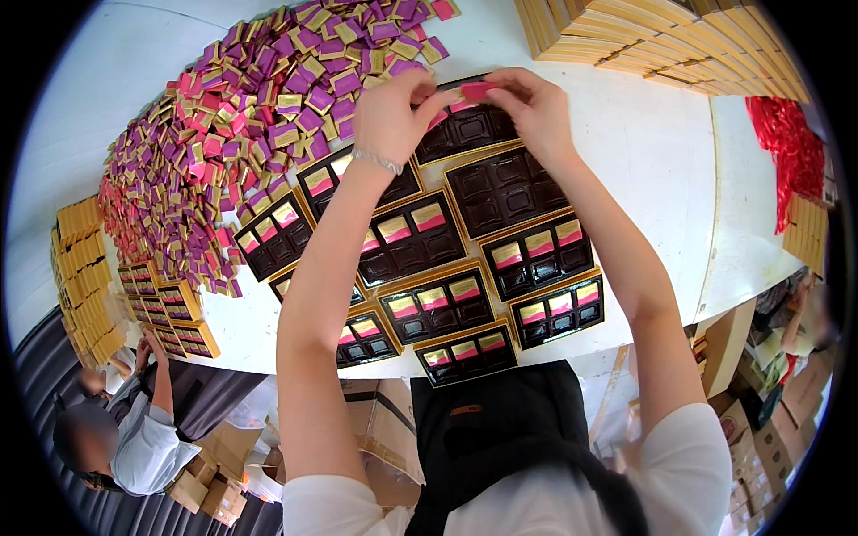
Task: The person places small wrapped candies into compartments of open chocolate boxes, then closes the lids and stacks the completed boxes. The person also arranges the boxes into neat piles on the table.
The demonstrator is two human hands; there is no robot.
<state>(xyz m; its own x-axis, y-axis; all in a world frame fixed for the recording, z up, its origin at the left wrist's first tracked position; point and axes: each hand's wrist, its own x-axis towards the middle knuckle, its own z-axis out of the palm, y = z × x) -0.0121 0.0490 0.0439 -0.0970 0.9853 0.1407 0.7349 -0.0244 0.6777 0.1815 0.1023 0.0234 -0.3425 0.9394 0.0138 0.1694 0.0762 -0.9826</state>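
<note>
Over the farthest box point(474, 132) of a group on the white table, both my hands meet at its top row. A small pink wrapped chocolate point(478, 91) is pinched between the thumb and fingers of my right hand point(539, 112). My left hand point(391, 112), with a chain bracelet at its wrist, has its fingers closed just left of that piece; what they hold is hard to make out. Nearer me, a box point(507, 188) shows bare dark cells. Several other gold-edged boxes point(413, 236) carry pink-and-gold chocolates in their upper rows. My left forearm hides parts of some boxes.
A large heap of purple, pink and gold wrapped chocolates point(268, 116) spreads at the far left. Stacked gold boxes point(643, 36) stand far right, by red ribbon point(786, 152). More filled boxes point(161, 308) lie left, near another person point(134, 438). Cartons point(384, 420) stand below the table.
</note>
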